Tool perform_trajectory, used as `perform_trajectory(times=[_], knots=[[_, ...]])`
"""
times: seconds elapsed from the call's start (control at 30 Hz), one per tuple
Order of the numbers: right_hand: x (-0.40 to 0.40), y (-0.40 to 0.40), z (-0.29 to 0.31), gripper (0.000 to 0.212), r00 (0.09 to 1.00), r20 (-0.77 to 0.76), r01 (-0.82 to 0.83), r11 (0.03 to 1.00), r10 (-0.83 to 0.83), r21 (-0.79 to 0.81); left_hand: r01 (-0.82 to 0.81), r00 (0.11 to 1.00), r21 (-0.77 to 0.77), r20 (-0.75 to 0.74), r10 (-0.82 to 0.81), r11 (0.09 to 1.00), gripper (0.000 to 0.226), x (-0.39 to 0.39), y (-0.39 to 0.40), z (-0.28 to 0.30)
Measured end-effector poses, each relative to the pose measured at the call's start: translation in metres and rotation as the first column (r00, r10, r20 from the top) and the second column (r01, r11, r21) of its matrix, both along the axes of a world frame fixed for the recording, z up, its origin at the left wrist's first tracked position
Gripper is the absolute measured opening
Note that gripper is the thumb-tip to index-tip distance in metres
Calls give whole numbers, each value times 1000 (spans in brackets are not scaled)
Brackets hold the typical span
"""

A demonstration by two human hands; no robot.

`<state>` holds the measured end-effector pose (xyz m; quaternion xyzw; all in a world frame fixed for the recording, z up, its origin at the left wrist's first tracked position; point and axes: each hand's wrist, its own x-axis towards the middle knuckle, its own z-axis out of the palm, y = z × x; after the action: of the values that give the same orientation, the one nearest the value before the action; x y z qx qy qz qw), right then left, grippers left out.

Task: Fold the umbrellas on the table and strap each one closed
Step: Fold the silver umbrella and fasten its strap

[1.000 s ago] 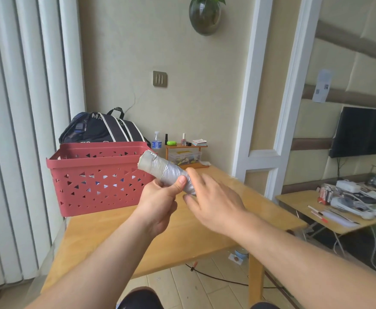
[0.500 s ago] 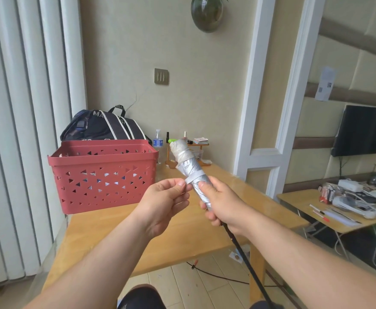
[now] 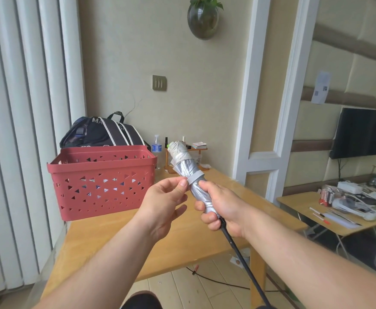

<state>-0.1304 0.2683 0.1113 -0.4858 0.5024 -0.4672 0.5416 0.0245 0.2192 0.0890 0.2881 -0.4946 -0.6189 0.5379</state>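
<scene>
Above the wooden table [image 3: 106,237], a rolled silver umbrella [image 3: 188,172] is held in the air, tilted with its capped end up and to the left and its black shaft [image 3: 238,248] running down to the lower right. Near the canopy's lower end, the right hand [image 3: 221,208] has its fingers curled tightly round the fabric. A pale strap [image 3: 196,177] wraps the canopy just above that fist, and the left hand [image 3: 162,201] pinches the strap's free end between thumb and forefinger, the other fingers loosely curled. On the table's far left stands a red plastic basket [image 3: 102,181] with triangular cut-outs, and a dark backpack [image 3: 103,133] sits behind it. Beside the backpack is a small water bottle [image 3: 157,146], against the wall.
</scene>
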Motion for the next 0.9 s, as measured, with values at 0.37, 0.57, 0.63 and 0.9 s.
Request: perform_trajectory(times=[0.37,0.57,0.63,0.9], knots=[[2,0,-1,25,999,24,-49,998,49,26,-76,997,-15,19,77,997,7,-4,0,-5],[6,1,-3,24,998,3,-62,997,62,46,-106,993,4,46,106,994,9,-5,-2,-9],[8,1,-4,22,998,-12,-58,997,59,45,-139,987,-21,73,141,990,11,-7,-2,-11],[3,0,-6,21,996,9,-85,995,85,55,-57,979,-31,197,62,998,37,-7,-18,-8]])
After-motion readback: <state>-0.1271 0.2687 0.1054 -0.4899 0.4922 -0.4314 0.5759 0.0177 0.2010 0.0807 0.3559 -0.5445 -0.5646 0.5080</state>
